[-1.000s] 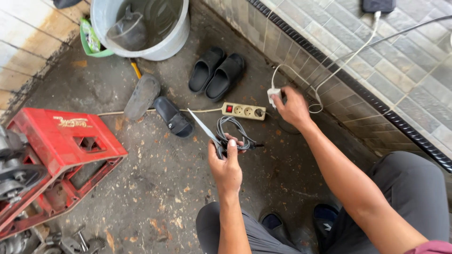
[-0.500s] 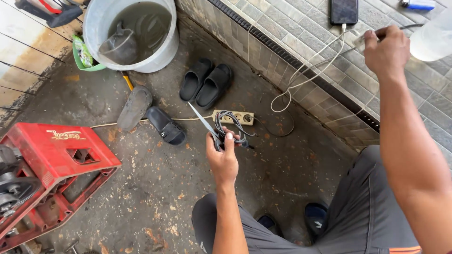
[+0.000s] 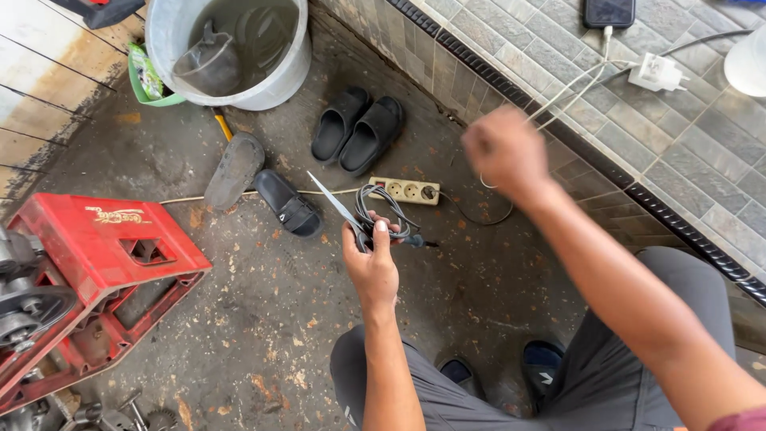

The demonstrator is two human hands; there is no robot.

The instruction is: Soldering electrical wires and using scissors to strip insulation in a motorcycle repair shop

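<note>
Head cam, looking down on concrete floor (image 3: 263, 319). Boxed in: tiled step (image 3: 638, 136) along right, red crate (image 3: 96, 263) at left edge, grey bucket (image 3: 231, 48) at top, own legs at bottom. Open floor mostly centre, betw. crate and left hand, w/ more bare patch right of the power strip (image 3: 404, 191).

Count: 1 pr scissors, 1 power strip, 1 bucket, 1 crate, 1 phone (image 3: 608, 11) on step, 1 white charger (image 3: 656, 73), 4 loose sandals — black pair (image 3: 357, 132) side by side nr step, 2 singles (image 3: 259, 183) nr crate.

Left hand (image 3: 371, 267) mid-frame, fingers wrapped round scissors (image 3: 339, 209) handles plus a loop of dark cord (image 3: 383, 215). Blades closed, long axis diagonal, tips pointing up-left toward bucket.

Right hand (image 3: 503, 152) raised above floor nr step edge, blurred; looks loosely curled, holding anything — can't tell.
</note>
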